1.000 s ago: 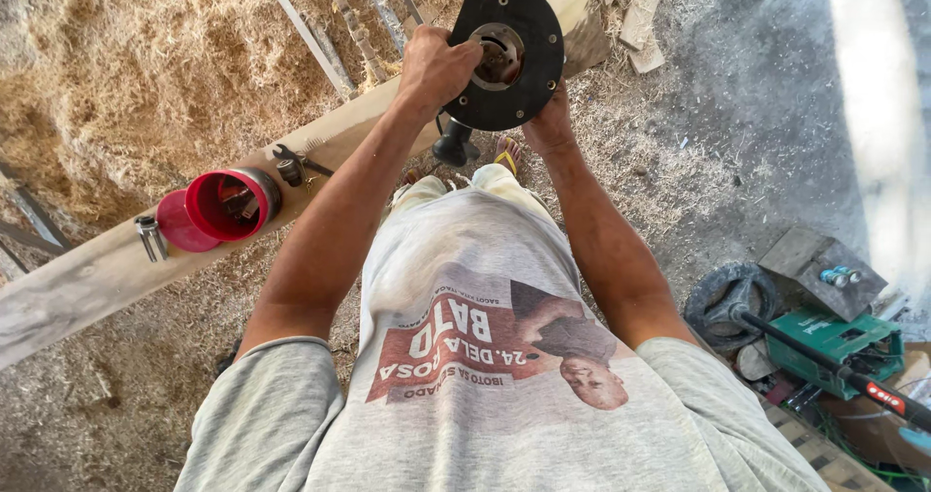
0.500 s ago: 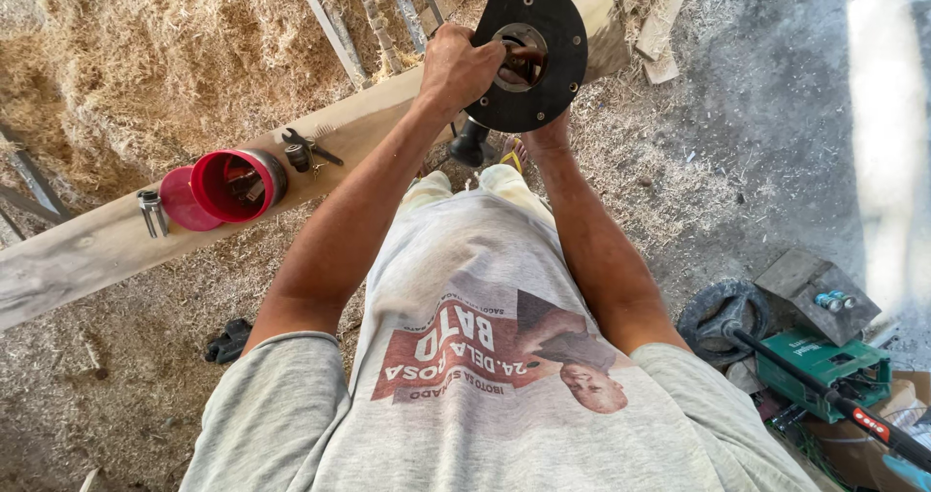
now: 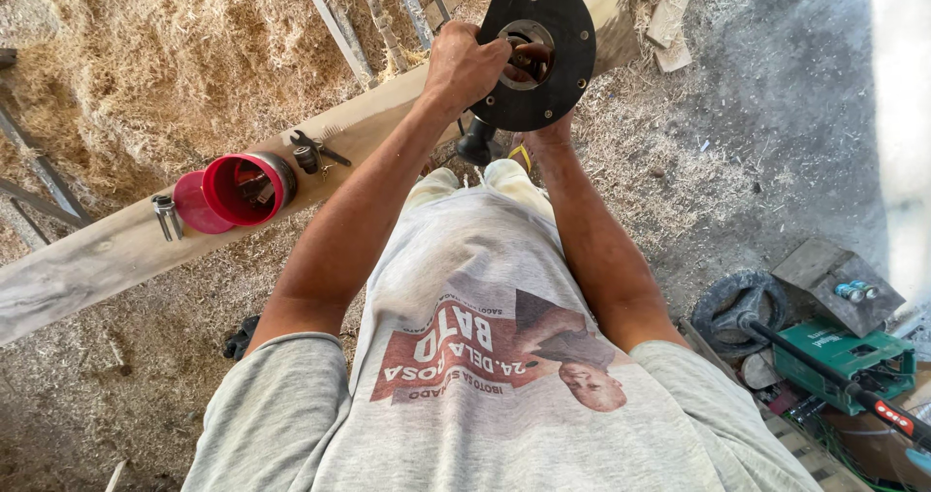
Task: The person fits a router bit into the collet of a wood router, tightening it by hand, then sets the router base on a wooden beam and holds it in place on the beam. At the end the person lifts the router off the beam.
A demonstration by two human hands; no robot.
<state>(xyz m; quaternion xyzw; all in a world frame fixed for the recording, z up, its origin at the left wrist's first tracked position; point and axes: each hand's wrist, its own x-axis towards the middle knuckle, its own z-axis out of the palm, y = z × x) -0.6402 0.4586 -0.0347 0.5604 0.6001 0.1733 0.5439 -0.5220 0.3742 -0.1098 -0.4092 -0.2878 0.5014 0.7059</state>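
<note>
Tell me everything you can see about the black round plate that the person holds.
The black round plate is a flat, matte disc, tilted toward the camera, with small holes near its rim and a big central opening showing metal parts. The left hand reaches fingers into that opening; the right hand supports the lower edge. It is held above the wooden plank.

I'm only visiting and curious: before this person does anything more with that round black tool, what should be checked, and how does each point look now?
1. Left hand grips the black round base plate at its centre hole: ok.
2. Right hand supports the tool from below: mostly hidden, cannot tell.
3. Tool switched off: cannot tell.
4. Red tub sits steady on the wooden plank: ok.
5. Loose metal parts lie on the plank, clear of the hands: ok.
</note>
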